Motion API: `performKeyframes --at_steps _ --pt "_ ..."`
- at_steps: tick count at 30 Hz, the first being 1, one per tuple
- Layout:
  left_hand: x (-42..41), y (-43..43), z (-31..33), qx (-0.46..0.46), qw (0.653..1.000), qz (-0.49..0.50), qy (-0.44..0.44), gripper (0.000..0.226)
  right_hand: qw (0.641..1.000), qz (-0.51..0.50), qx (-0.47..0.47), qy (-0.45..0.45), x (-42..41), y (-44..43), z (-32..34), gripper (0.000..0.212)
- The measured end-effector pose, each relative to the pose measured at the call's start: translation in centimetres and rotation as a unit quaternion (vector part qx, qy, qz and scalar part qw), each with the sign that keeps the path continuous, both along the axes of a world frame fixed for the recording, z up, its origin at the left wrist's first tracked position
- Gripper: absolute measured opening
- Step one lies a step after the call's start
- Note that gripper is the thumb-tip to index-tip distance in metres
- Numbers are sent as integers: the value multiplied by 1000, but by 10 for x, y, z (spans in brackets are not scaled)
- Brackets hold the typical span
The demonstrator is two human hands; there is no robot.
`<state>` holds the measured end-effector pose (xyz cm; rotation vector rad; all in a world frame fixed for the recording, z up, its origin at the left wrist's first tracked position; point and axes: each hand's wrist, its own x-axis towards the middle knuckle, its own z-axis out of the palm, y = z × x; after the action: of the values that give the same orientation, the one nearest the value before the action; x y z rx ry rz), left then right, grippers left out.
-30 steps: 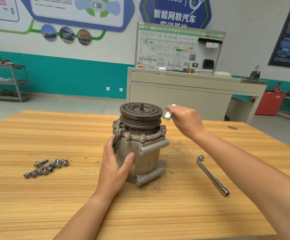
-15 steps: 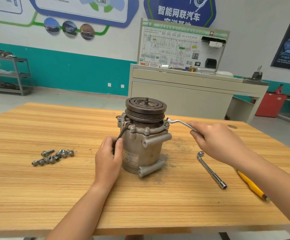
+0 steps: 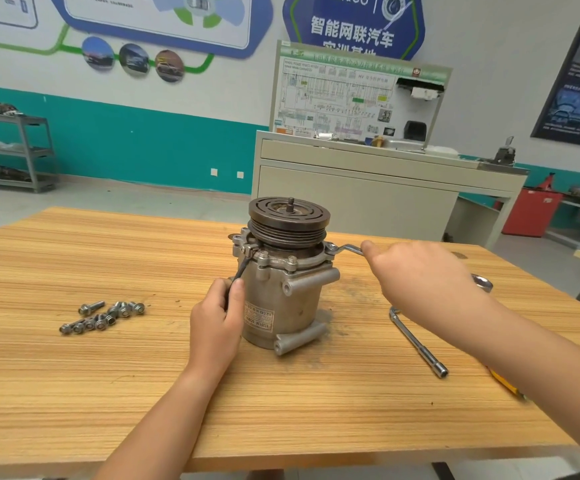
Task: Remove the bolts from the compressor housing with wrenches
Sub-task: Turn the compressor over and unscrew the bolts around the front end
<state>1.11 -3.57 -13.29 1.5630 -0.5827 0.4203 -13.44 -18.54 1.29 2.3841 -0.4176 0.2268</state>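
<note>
The compressor [image 3: 283, 296] stands upright in the middle of the wooden table [image 3: 74, 393], its dark pulley on top. My left hand [image 3: 217, 320] grips a dark wrench [image 3: 242, 268] whose head sits at a bolt on the left of the housing flange. My right hand [image 3: 420, 278] holds a silver ring wrench [image 3: 344, 249]; its ring end sits on a bolt at the flange's right side and its other end pokes out behind my wrist. Two bolts [image 3: 278, 261] stand in the front of the flange.
Several loose bolts [image 3: 103, 315] lie in a heap left of the compressor. An L-shaped socket wrench [image 3: 416, 341] lies to the right, and a yellow-handled tool [image 3: 503, 381] shows under my right forearm. A beige cabinet [image 3: 368, 188] stands behind the table.
My right hand came down from above the pulley and set the silver wrench on the right flange bolt. My left hand went from cupping the housing to gripping the dark wrench.
</note>
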Motion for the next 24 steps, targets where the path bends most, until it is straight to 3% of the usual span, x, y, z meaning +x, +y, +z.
performKeyframes --at_steps 4,8,12,16,24 --pt "0 0 1 0 1000 -2 1 34 999 -1 -35 41 4 9 -5 59" --pt "0 0 1 2 1000 2 2 34 999 43 14 0 6 -14 5 43" --pt "0 0 1 9 1000 3 3 35 997 68 11 25 11 -41 16 46" --pt "1 -1 1 12 1000 6 3 35 997 79 -23 -7 30 -59 15 53" --pt "5 -2 -2 5 1000 13 -13 41 993 115 -23 -18 92 -81 -9 32"
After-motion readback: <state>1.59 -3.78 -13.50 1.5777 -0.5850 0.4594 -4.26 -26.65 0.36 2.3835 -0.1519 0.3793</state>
